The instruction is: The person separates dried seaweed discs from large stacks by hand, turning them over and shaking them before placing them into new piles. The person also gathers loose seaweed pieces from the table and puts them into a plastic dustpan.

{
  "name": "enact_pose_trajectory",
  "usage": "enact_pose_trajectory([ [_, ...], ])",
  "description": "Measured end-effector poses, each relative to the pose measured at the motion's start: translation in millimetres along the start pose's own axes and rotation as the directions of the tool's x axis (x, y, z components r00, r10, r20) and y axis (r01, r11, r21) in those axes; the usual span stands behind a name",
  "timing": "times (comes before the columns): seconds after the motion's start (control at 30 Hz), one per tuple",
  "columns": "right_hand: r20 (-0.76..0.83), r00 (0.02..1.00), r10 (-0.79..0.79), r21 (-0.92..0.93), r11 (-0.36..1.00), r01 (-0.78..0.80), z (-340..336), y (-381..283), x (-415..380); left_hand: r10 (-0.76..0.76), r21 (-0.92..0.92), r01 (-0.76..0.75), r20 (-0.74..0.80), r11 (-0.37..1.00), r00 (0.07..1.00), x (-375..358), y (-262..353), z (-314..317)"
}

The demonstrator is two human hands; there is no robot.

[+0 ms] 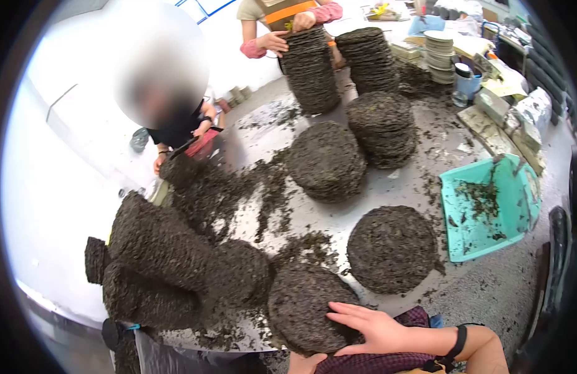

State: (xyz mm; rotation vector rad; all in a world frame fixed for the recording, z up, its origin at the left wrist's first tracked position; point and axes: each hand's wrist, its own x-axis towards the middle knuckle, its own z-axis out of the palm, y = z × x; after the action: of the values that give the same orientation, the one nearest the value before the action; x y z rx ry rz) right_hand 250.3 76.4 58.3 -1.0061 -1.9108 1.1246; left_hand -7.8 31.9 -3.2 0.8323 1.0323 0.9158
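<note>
A round stack of dark, rough sheets that look like dried seaweed (307, 302) lies at the table's near edge. My right hand (369, 327) rests on its right side, fingers stretched out across the top and thumb at the near rim. Only part of my left hand (307, 363) shows, at the bottom of the view against the same stack's near edge; its fingers are hidden. Just beyond my right hand is another round seaweed stack (393, 249), lying flat. To the left, long rolls of stacked sheets (157, 240) lie on their sides.
Taller stacks (326, 162) stand mid-table, with loose crumbs (263, 187) around them. A turquoise dustpan-like scoop (460, 240) sits at right. Across the table, one person's hands (288, 37) touch a tall stack (310, 75); another person (192, 124) is at left. Bowls (439, 56) are stacked behind.
</note>
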Motion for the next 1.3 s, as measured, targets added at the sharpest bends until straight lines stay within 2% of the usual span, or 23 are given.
enact_pose_trajectory([
  [0.17,-0.008,1.000,-0.021,-0.024,0.999,0.020,4.8,2.2,-0.8,-0.077,-0.144,0.065,-0.078,0.987,0.994,-1.6,-8.8,-9.4],
  [0.23,-0.021,1.000,-0.020,-0.043,0.999,0.019,6.7,1.9,-0.9,0.038,-0.166,-0.038,-0.006,0.985,0.999,0.0,-8.2,-7.6],
  [0.37,-0.002,1.000,-0.016,-0.047,0.999,0.016,5.9,-6.4,1.6,0.049,-0.255,-0.055,-0.030,0.965,0.998,4.0,-10.1,-11.4],
  [0.43,-0.012,1.000,-0.014,-0.081,0.997,0.013,12.1,-9.4,3.6,-0.014,-0.070,0.011,-0.045,0.997,0.999,-1.5,-8.5,-11.2],
  [0.47,-0.046,0.999,-0.029,-0.143,0.989,0.022,18.7,-8.1,3.9,0.015,0.042,-0.012,-0.057,0.999,0.998,-1.7,-8.7,-7.9],
  [0.5,-0.078,0.996,-0.049,-0.207,0.978,0.032,22.5,-7.5,4.9,0.015,0.041,-0.013,-0.057,0.999,0.998,-1.4,-11.0,-7.5],
  [0.57,-0.086,0.996,-0.031,-0.165,0.986,0.017,20.2,-9.3,7.1,-0.003,-0.078,-0.009,-0.154,0.997,0.988,-0.4,-14.9,-8.2],
  [0.6,-0.064,0.998,-0.013,-0.091,0.996,0.007,18.0,-8.0,8.2,-0.066,-0.177,0.033,-0.182,0.984,0.981,-1.5,-7.8,-5.4],
  [0.67,-0.031,0.999,0.025,0.011,1.000,-0.025,14.9,-7.7,9.0,-0.036,-0.208,0.006,-0.144,0.978,0.989,-3.4,-10.0,-8.9],
  [0.73,-0.028,0.999,0.023,-0.015,1.000,-0.024,16.0,-10.4,9.8,0.000,-0.237,-0.025,-0.105,0.971,0.994,-3.3,-10.7,-8.4],
  [0.8,-0.027,0.999,0.021,-0.038,0.999,-0.022,15.8,-12.9,9.2,-0.041,-0.207,0.009,-0.151,0.978,0.988,-3.7,-9.8,-5.3],
  [0.87,-0.106,0.994,-0.001,-0.010,1.000,0.000,10.2,-15.5,9.9,-0.049,-0.225,0.004,-0.192,0.974,0.980,-1.4,-10.9,-6.8],
  [0.9,-0.210,0.978,-0.006,-0.017,1.000,0.002,1.9,-21.2,11.3,-0.059,-0.242,0.001,-0.233,0.970,0.971,-0.9,-11.0,-7.4],
  [0.97,-0.462,0.885,0.055,0.008,0.998,-0.058,-19.4,-19.8,4.6,-0.078,-0.287,0.015,-0.209,0.958,0.975,0.6,-6.5,-12.8],
  [1.0,-0.572,0.780,0.256,0.165,0.966,-0.197,-27.8,-17.6,-4.3,-0.046,-0.357,-0.022,-0.183,0.934,0.982,1.6,-11.6,-19.5],
  [1.03,-0.634,0.629,0.449,0.333,0.894,-0.301,-36.7,-13.2,-13.7,-0.012,-0.427,-0.057,-0.157,0.902,0.988,2.2,-13.5,-22.8],
  [1.1,-0.701,0.523,0.486,0.546,0.837,-0.045,-53.8,18.9,-18.9,0.024,-0.449,-0.069,-0.106,0.891,0.994,1.0,-12.9,-24.8],
  [1.13,-0.704,0.521,0.483,0.542,0.839,-0.045,-51.2,27.0,-15.3,0.058,-0.468,-0.077,-0.054,0.880,0.997,0.5,-12.1,-24.7],
  [1.17,-0.866,0.405,0.294,0.241,0.954,-0.177,-48.1,34.2,-12.7,0.060,-0.471,-0.076,-0.048,0.879,0.997,0.8,-9.6,-23.8],
  [1.2,-0.947,0.319,0.046,-0.067,0.939,-0.336,-46.4,37.2,-12.2,0.087,-0.459,-0.085,-0.015,0.884,0.996,1.5,-6.1,-21.2],
  [1.23,-0.887,0.460,0.025,-0.108,0.959,-0.261,-43.4,25.5,-15.1,0.110,-0.448,-0.091,0.017,0.890,0.994,0.9,-3.7,-16.9],
  [1.27,-0.782,0.621,0.048,-0.037,0.992,-0.123,-35.1,15.9,-15.1,0.102,-0.450,-0.080,0.026,0.890,0.994,-0.6,-1.9,-10.4],
  [1.3,-0.548,0.836,-0.005,-0.113,0.991,-0.068,-33.4,3.8,-13.3,0.035,-0.289,-0.051,-0.060,0.956,0.998,-1.3,0.3,-2.6],
])
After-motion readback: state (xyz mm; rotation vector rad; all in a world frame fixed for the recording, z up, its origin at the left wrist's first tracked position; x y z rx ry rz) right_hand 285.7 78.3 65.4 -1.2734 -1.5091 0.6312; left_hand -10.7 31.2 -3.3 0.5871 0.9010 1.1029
